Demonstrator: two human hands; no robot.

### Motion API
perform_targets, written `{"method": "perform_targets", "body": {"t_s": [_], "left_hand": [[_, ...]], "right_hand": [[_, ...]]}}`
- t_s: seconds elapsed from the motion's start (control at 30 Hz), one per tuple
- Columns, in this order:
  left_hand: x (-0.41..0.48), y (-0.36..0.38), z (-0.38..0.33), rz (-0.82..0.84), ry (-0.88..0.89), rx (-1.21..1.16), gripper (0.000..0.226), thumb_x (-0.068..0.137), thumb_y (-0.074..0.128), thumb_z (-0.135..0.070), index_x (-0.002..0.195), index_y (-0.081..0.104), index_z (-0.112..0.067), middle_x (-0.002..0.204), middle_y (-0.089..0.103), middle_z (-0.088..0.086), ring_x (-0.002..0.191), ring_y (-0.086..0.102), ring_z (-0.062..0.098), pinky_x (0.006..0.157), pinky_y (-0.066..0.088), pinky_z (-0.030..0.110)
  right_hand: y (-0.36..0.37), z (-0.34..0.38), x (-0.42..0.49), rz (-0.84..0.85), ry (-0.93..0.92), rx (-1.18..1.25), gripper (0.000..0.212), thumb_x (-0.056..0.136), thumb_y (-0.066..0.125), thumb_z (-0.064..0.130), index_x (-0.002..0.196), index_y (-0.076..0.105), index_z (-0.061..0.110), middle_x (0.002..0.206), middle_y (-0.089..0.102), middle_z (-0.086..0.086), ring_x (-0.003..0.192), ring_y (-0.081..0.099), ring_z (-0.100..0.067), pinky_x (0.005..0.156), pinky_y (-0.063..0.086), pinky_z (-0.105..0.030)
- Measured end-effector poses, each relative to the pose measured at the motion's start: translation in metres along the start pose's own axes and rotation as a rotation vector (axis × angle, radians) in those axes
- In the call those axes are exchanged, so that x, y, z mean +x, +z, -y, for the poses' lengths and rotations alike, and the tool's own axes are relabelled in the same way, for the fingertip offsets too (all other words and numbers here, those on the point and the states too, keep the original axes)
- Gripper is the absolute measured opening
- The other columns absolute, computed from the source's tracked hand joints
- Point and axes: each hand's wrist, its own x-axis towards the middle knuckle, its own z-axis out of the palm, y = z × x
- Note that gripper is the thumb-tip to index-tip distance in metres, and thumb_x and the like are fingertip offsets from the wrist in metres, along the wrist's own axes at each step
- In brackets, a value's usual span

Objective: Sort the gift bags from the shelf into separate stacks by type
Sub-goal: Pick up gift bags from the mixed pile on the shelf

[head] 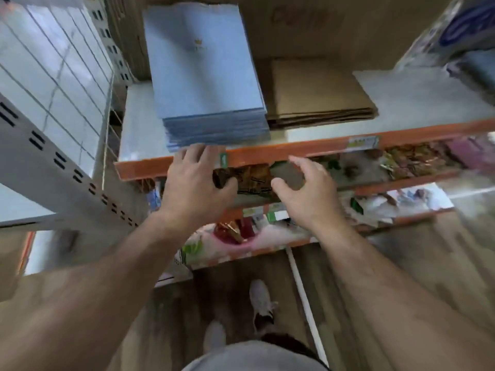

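We see two flat stacks of gift bags on the top shelf (417, 97). The blue stack (203, 76) is tall, pale and glossy, with a small gold mark on the top bag. It sits toward the left end of the shelf, its near edge close to the orange front beam (308, 149). Just beside it on the right, touching or nearly so, lies the brown stack (318, 95), plain kraft paper and much lower.

Our left hand (192, 183) reaches up with its back to us. Its grip is apart and holds nothing, the fingers spread and the fingertips (197, 149) at the lower front edge of the blue stack. Whether they touch it we cannot tell through the blur. Our right hand (308, 194) hangs in front of the beam, below the brown stack. Its grip is also apart and empty, with fingers loosely bent and thumb out. Behind both hands, the lower shelves hold patterned bags (417, 156).
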Motion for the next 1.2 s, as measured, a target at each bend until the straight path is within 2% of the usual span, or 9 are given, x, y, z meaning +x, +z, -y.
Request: {"method": "perform_targets", "body": {"t_s": [0.13,0.27,0.33,0.5,0.67,0.73,0.83,0.97,1.2], "left_hand": [[-0.034,0.047,-0.020,0.200,0.086,0.030,0.064,0.083,0.059,-0.049,0.140,0.053,-0.022,0.138,0.054,0.007,0.127,0.041,0.032,0.109,0.034,0.043],[-0.073,0.085,-0.057,0.392,0.186,0.084,0.059,0.087,0.061,-0.046,0.141,0.051,-0.024,0.141,0.052,0.004,0.130,0.040,0.029,0.109,0.034,0.040],[-0.094,0.105,-0.080,0.462,0.282,0.148,0.059,0.089,0.062,-0.049,0.142,0.051,-0.024,0.143,0.051,0.003,0.132,0.041,0.027,0.111,0.033,0.039],[-0.136,0.152,-0.155,0.715,0.348,0.176,0.063,0.090,0.053,-0.061,0.147,0.039,-0.039,0.153,0.038,-0.009,0.142,0.027,0.020,0.117,0.028,0.041],[-0.183,0.197,-0.253,0.809,0.428,0.182,0.060,0.092,0.054,-0.059,0.147,0.041,-0.040,0.151,0.038,-0.012,0.141,0.026,0.015,0.115,0.027,0.036],[-0.199,0.212,-0.296,0.824,0.473,0.186,0.060,0.093,0.054,-0.058,0.148,0.040,-0.038,0.152,0.037,-0.011,0.143,0.024,0.014,0.116,0.025,0.036],[-0.210,0.235,-0.356,0.801,0.557,0.180,0.060,0.093,0.054,-0.059,0.148,0.040,-0.039,0.153,0.037,-0.012,0.144,0.024,0.013,0.116,0.025,0.034],[-0.209,0.264,-0.419,0.819,0.622,0.137,0.060,0.093,0.056,-0.055,0.148,0.041,-0.038,0.152,0.038,-0.012,0.141,0.024,0.013,0.115,0.026,0.033],[-0.175,0.346,-0.505,0.800,0.716,0.101,0.059,0.091,0.058,-0.053,0.145,0.046,-0.032,0.145,0.045,-0.009,0.135,0.030,0.014,0.112,0.027,0.028]], "right_hand": [[-0.005,-0.058,-0.070,-0.024,0.184,-0.032,0.056,0.088,0.067,0.042,0.141,0.054,0.028,0.142,0.051,0.005,0.129,0.047,-0.013,0.100,0.038,-0.025],[-0.021,-0.112,-0.137,-0.038,0.362,-0.016,0.058,0.088,0.065,0.046,0.142,0.052,0.031,0.143,0.049,0.007,0.132,0.046,-0.013,0.108,0.041,-0.035],[-0.032,-0.137,-0.167,-0.054,0.444,0.023,0.057,0.088,0.063,0.048,0.142,0.052,0.033,0.142,0.048,0.012,0.131,0.046,-0.010,0.107,0.043,-0.036],[-0.067,-0.200,-0.232,-0.123,0.585,0.127,0.053,0.088,0.065,0.047,0.138,0.053,0.035,0.134,0.050,0.015,0.123,0.047,-0.003,0.097,0.041,-0.027],[-0.127,-0.278,-0.290,-0.142,0.687,0.209,0.054,0.091,0.064,0.047,0.142,0.050,0.033,0.139,0.050,0.013,0.118,0.042,0.001,0.094,0.038,-0.023],[-0.156,-0.307,-0.307,-0.164,0.722,0.207,0.056,0.091,0.064,0.047,0.143,0.049,0.033,0.140,0.051,0.012,0.121,0.046,-0.003,0.093,0.037,-0.022],[-0.201,-0.347,-0.319,-0.205,0.763,0.199,0.057,0.090,0.064,0.049,0.143,0.048,0.036,0.141,0.052,0.011,0.127,0.048,-0.010,0.097,0.042,-0.028],[-0.245,-0.389,-0.317,-0.244,0.777,0.180,0.056,0.089,0.064,0.050,0.141,0.048,0.038,0.141,0.050,0.014,0.128,0.048,-0.008,0.096,0.040,-0.027],[-0.301,-0.464,-0.274,-0.330,0.827,0.130,0.055,0.086,0.067,0.046,0.138,0.054,0.033,0.137,0.054,0.012,0.128,0.050,-0.010,0.104,0.042,-0.030]]}}
